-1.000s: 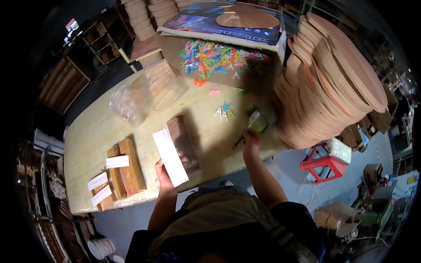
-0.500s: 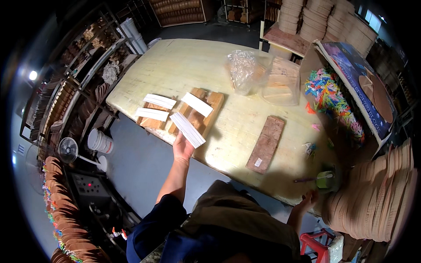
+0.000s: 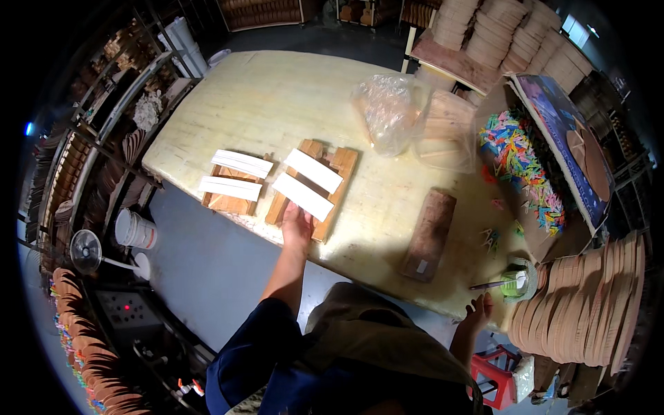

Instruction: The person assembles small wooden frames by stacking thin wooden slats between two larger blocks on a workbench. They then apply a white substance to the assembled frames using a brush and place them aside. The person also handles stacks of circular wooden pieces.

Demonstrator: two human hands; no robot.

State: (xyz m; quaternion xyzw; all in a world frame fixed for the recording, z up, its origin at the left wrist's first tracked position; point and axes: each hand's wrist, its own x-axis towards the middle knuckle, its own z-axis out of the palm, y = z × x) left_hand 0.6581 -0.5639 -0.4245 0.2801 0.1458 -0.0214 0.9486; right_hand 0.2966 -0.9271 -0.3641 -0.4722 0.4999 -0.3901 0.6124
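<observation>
My left hand (image 3: pixel 297 225) grips the lower edge of a flat bundle of white strips (image 3: pixel 302 196), fingers tucked beneath it. This bundle lies across a slotted wooden block (image 3: pixel 337 202), parallel to another white bundle (image 3: pixel 313 171) on the same block. To the left, a second wooden block (image 3: pixel 232 203) carries two more white bundles (image 3: pixel 241 164). My right hand (image 3: pixel 477 312) holds nothing; its fingers are apart, at the table edge just below a green cup (image 3: pixel 513 283) and a thin dark-handled tool (image 3: pixel 488 284).
A brown wooden board (image 3: pixel 430 235) lies on the pale table (image 3: pixel 277 90). Clear plastic bags (image 3: pixel 387 114) sit farther back. At right stand a carton (image 3: pixel 595 200) of colourful clips and a stack of curved wooden pieces (image 3: pixel 588 308). A red stool (image 3: pixel 492 377) is below.
My left hand has brought its white bundle up onto the wooden block, level with the other bundle. My right hand has stayed near the cup, its fingers now more spread. The view has shifted slightly.
</observation>
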